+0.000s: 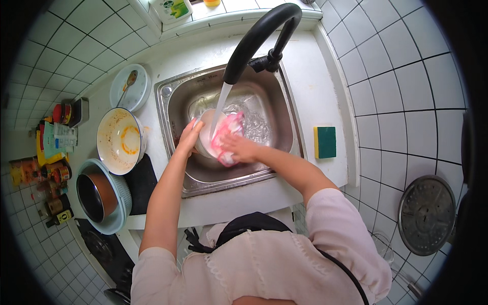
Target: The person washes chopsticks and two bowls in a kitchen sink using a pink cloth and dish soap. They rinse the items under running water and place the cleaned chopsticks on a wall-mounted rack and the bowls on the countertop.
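Observation:
Over the stainless steel sink [177, 110], my left hand [189, 138] grips the left rim of a pale bowl [206, 134]. My right hand [240, 148] presses a pink and white dishcloth [231, 127] against the right side of the bowl. Water [222, 103] runs from the black faucet [244, 45] into the bowl and hides part of its inside. Beneath the bowl, shallow water ripples on the sink floor.
Left of the sink stand a food-stained bowl [114, 141], a plate [139, 89] with a dirty spoon [129, 84], and a blue basket [124, 196] holding a pot [105, 194]. A green and yellow sponge [326, 142] lies on the right counter. Several bottles and jars line the far left.

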Demonstrator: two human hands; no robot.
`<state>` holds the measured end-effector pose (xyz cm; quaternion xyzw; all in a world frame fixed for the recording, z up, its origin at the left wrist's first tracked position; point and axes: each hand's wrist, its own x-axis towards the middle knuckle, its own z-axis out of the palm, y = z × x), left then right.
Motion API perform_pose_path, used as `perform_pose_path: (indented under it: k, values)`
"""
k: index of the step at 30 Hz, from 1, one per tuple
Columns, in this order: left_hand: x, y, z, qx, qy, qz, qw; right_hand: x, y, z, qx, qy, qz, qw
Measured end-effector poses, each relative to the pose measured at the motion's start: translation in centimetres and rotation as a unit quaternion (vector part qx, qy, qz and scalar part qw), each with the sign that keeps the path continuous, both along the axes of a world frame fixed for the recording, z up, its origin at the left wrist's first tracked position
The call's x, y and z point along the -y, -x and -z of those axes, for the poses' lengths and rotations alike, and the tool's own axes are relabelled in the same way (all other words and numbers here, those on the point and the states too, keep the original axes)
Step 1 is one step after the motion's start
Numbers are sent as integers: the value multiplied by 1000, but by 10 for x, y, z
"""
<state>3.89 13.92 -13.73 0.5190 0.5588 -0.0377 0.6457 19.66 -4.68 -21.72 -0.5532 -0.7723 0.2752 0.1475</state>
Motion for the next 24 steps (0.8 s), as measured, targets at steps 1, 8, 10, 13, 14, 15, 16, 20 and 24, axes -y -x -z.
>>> perform_pose_path:
  k: [1, 8, 10, 13, 14, 15, 16, 20, 24]
  values:
    - [-3, -1, 4, 6, 11, -7, 1000, -2, -9, -6, 74, 13, 7, 997]
    - [-16, -12, 42, 88, 23, 20, 996, -40, 70, -52, -628, 174, 214, 728]
    - [-20, -14, 35, 65, 63, 15, 996, -33, 61, -45, -397, 251, 130, 873]
    - [-25, -18, 6, -33, 85, 70, 993, -10, 15, -19, -54, 77, 24, 995]
    - [-26, -18, -4, -48, 107, 68, 991, -18, 0, -9, 0, -63, 18, 998]
    - [-20, -19, -9, -31, 93, 36, 995, -22, -9, -4, 105, -135, 3, 985]
    - [-12, -16, -13, -14, 77, 3, 997, -25, -11, -2, 81, -51, -13, 995]
    - [43, 4, 10, 12, -59, -107, 992, -46, 35, -28, -56, 229, 103, 966]
    - [55, 7, 38, 67, -66, -179, 979, -37, 79, -45, -369, 161, 253, 880]
